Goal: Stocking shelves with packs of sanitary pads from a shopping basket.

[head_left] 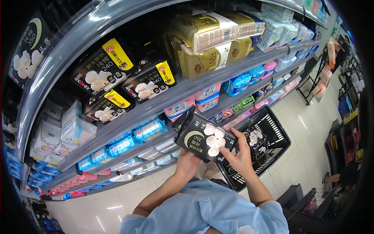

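Note:
Between my two hands is a black pack of sanitary pads (191, 141) with a pale moon and white cotton bolls printed on it, held tilted in front of me. My left hand (188, 162) is closed round its lower left side from below. At the other end my right hand (240, 155) grips it, thumb on the printed front. A dark edge shows behind the pack; whether it is a second pack I cannot tell. Below my right hand a black shopping basket (281, 126) stands on the floor, with similar black packs (257, 142) in it.
Ahead, a long grey shelf unit (156, 95) carries black packs with yellow labels (103, 66), gold packs (208, 31) and blue packs (151, 129). A rack (313, 84) stands at the far right on the tiled floor, and another person's leg (333, 178) shows at the right.

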The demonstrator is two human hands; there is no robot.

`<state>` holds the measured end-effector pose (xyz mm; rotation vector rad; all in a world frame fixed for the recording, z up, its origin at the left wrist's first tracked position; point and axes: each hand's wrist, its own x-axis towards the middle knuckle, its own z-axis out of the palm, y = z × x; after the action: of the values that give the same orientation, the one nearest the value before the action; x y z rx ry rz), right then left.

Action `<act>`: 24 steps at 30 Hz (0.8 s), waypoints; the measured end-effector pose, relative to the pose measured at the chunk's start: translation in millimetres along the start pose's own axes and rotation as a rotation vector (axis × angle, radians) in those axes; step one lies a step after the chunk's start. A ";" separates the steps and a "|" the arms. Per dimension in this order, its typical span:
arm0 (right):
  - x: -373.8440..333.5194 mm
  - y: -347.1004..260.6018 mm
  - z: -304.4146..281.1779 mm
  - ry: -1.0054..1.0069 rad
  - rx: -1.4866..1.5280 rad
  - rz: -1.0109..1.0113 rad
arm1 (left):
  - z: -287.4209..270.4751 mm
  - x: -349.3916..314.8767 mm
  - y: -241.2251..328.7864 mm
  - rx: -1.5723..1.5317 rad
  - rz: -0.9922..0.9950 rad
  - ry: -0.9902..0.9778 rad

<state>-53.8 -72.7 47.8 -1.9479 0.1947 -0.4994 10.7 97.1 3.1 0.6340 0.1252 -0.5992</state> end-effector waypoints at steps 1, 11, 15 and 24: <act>-1.1 0.0 1.8 -0.004 0.015 0.018 | 0.8 -1.0 0.5 0.000 0.009 0.011; -16.2 14.4 -7.6 -0.155 0.511 0.426 | 13.5 -8.4 5.3 0.079 0.085 -0.046; -22.0 19.0 -13.7 0.178 1.135 0.465 | 23.2 -12.8 7.8 0.037 0.102 0.011; -27.6 13.7 -1.8 0.029 1.244 0.455 | 16.3 -10.1 5.0 -0.021 0.084 -0.025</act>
<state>-78.2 -70.2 29.0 -0.6479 0.2521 -0.2267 4.1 95.7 21.7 0.6082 0.0811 -0.5236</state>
